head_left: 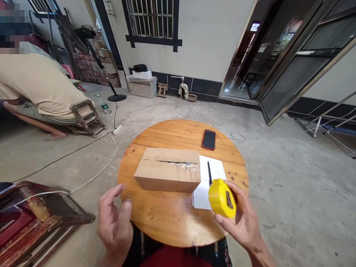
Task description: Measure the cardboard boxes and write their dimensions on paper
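My right hand (240,218) grips a yellow tape measure (221,198) over the near right part of a round wooden table (167,218). My left hand (115,222) hovers at the table's near left edge, fingers loosely apart, holding nothing. A taped cardboard box (169,168) lies in the middle of the table, just beyond both hands. Beside the box on the right lies a white sheet of paper (215,168) with a black pen (209,172) on it. A dark phone (209,139) rests at the far side of the table.
A person in a beige shirt (36,85) sits bent over on a low wooden stool (86,118) at the left. Cables (111,155) run across the concrete floor. A worn red wooden piece (33,218) stands at my near left. Open glass doors (292,63) are at the right.
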`<action>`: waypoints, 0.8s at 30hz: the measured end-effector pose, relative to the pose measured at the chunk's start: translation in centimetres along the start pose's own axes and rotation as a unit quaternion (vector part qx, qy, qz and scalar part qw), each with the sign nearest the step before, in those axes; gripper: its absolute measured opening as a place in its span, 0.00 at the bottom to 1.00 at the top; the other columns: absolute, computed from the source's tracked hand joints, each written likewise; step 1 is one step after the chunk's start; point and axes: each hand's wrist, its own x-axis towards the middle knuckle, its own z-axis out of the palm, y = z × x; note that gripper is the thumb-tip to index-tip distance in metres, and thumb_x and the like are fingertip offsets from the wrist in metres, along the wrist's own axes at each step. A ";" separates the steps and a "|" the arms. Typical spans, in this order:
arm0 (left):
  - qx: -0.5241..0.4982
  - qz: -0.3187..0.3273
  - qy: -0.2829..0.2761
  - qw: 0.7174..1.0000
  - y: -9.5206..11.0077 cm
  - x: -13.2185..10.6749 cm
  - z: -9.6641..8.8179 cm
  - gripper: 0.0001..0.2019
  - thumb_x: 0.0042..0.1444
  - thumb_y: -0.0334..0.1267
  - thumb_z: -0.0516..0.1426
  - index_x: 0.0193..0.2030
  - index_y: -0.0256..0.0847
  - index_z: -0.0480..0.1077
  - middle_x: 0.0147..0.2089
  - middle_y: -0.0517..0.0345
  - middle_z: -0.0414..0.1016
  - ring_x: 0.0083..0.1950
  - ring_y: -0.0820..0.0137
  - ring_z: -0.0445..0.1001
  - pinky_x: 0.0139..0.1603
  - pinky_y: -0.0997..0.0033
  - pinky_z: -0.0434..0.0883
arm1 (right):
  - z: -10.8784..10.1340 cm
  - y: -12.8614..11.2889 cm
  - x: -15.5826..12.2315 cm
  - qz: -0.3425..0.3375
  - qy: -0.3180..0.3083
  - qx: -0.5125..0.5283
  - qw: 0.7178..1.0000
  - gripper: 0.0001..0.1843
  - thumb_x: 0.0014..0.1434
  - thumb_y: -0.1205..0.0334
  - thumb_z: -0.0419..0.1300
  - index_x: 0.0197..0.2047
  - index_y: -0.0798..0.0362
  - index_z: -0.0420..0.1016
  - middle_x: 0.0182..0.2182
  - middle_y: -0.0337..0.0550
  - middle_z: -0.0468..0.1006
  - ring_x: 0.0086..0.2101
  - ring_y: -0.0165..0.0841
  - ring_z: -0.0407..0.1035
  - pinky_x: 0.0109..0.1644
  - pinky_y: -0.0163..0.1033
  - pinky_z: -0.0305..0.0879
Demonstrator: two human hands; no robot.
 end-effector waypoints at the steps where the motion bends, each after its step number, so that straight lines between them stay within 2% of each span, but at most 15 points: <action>1: -0.001 0.003 -0.041 0.999 0.8 -0.6 -0.5 0.15 0.61 0.39 0.59 0.54 0.46 0.73 0.52 0.54 0.75 0.56 0.62 0.72 0.62 0.62 0.66 | -0.5 -0.9 -0.2 -0.042 -0.011 -0.050 0.998 0.39 0.51 0.54 0.69 0.63 0.51 0.62 0.56 0.57 0.73 0.54 0.51 0.71 0.56 0.54 0.70; 3: -0.010 -0.049 -0.200 0.978 2.6 -1.8 -0.9 0.11 0.61 0.37 0.59 0.50 0.45 0.75 0.45 0.55 0.77 0.48 0.65 0.75 0.55 0.66 0.71 | -0.8 -2.6 -0.3 -0.119 -0.032 -0.108 0.987 0.39 0.53 0.56 0.68 0.65 0.52 0.60 0.55 0.58 0.74 0.54 0.52 0.71 0.56 0.55 0.70; 5: -0.053 -0.147 -0.384 0.910 4.5 -2.7 -0.2 0.14 0.60 0.39 0.59 0.53 0.45 0.74 0.47 0.52 0.78 0.46 0.64 0.77 0.49 0.66 0.74 | -0.3 -4.1 0.0 -0.177 -0.063 -0.128 0.974 0.38 0.55 0.59 0.66 0.66 0.53 0.58 0.55 0.59 0.74 0.54 0.51 0.71 0.55 0.55 0.71; 7: -0.147 -0.256 -0.477 0.828 6.1 -3.3 1.2 0.25 0.58 0.43 0.62 0.62 0.45 0.68 0.55 0.49 0.75 0.48 0.62 0.76 0.48 0.64 0.75 | 0.4 -5.2 0.2 -0.215 -0.111 -0.132 0.961 0.37 0.57 0.61 0.64 0.67 0.54 0.57 0.55 0.60 0.74 0.54 0.50 0.71 0.55 0.54 0.71; 8: -0.203 -0.298 -0.498 0.789 6.6 -3.4 1.9 0.29 0.56 0.44 0.63 0.64 0.44 0.65 0.55 0.48 0.75 0.48 0.62 0.76 0.47 0.65 0.75 | 0.7 -5.7 0.4 -0.225 -0.142 -0.131 0.955 0.37 0.57 0.62 0.64 0.68 0.54 0.57 0.56 0.60 0.73 0.55 0.49 0.71 0.56 0.53 0.71; 10: -0.278 -0.359 -0.498 0.738 7.2 -3.4 3.0 0.29 0.55 0.47 0.64 0.62 0.41 0.67 0.52 0.48 0.75 0.46 0.63 0.76 0.42 0.68 0.76 | 0.8 -6.2 0.5 -0.225 -0.201 -0.120 0.946 0.40 0.58 0.59 0.66 0.70 0.52 0.55 0.59 0.59 0.71 0.57 0.49 0.69 0.57 0.52 0.72; 13: -0.335 -0.403 -0.477 0.706 6.8 -3.4 3.1 0.26 0.54 0.47 0.66 0.57 0.39 0.69 0.48 0.49 0.76 0.41 0.67 0.76 0.36 0.73 0.75 | 0.0 -6.1 0.4 -0.165 -0.231 -0.059 0.957 0.49 0.54 0.47 0.69 0.72 0.49 0.52 0.65 0.57 0.65 0.60 0.50 0.66 0.59 0.51 0.70; 15: -0.358 -0.416 -0.460 0.698 6.1 -3.5 2.7 0.27 0.52 0.46 0.67 0.56 0.39 0.69 0.46 0.51 0.76 0.39 0.69 0.75 0.35 0.74 0.74 | -0.6 -5.6 0.4 -0.096 -0.208 0.001 0.973 0.49 0.53 0.40 0.68 0.71 0.46 0.54 0.65 0.55 0.65 0.57 0.49 0.69 0.58 0.50 0.71; 16: -0.366 -0.422 -0.451 0.697 5.8 -3.6 2.5 0.27 0.51 0.45 0.68 0.56 0.40 0.69 0.45 0.52 0.76 0.38 0.70 0.75 0.35 0.74 0.75 | -0.7 -5.3 0.3 -0.062 -0.193 0.025 0.979 0.46 0.54 0.39 0.67 0.70 0.45 0.57 0.63 0.54 0.68 0.53 0.47 0.72 0.57 0.48 0.72; 20: -0.370 -0.441 -0.424 0.699 5.0 -4.0 2.1 0.26 0.50 0.43 0.69 0.55 0.42 0.70 0.46 0.54 0.76 0.41 0.68 0.76 0.37 0.72 0.76 | -0.1 -4.9 0.1 0.008 -0.159 0.065 0.985 0.26 0.60 0.50 0.64 0.60 0.45 0.70 0.46 0.47 0.79 0.41 0.38 0.75 0.47 0.41 0.74; 22: -0.368 -0.445 -0.417 0.702 5.0 -4.0 2.1 0.26 0.49 0.42 0.69 0.54 0.42 0.70 0.46 0.53 0.76 0.42 0.67 0.76 0.37 0.72 0.76 | 0.5 -5.1 0.1 0.015 -0.157 0.083 0.984 0.22 0.61 0.54 0.65 0.57 0.45 0.73 0.41 0.45 0.79 0.38 0.36 0.74 0.44 0.39 0.74; 24: -0.370 -0.443 -0.416 0.703 5.1 -4.0 2.1 0.26 0.50 0.42 0.69 0.54 0.41 0.70 0.45 0.52 0.77 0.41 0.67 0.76 0.37 0.71 0.76 | 1.0 -5.4 0.1 0.016 -0.160 0.103 0.982 0.21 0.60 0.55 0.65 0.57 0.45 0.73 0.41 0.43 0.79 0.38 0.35 0.74 0.44 0.37 0.73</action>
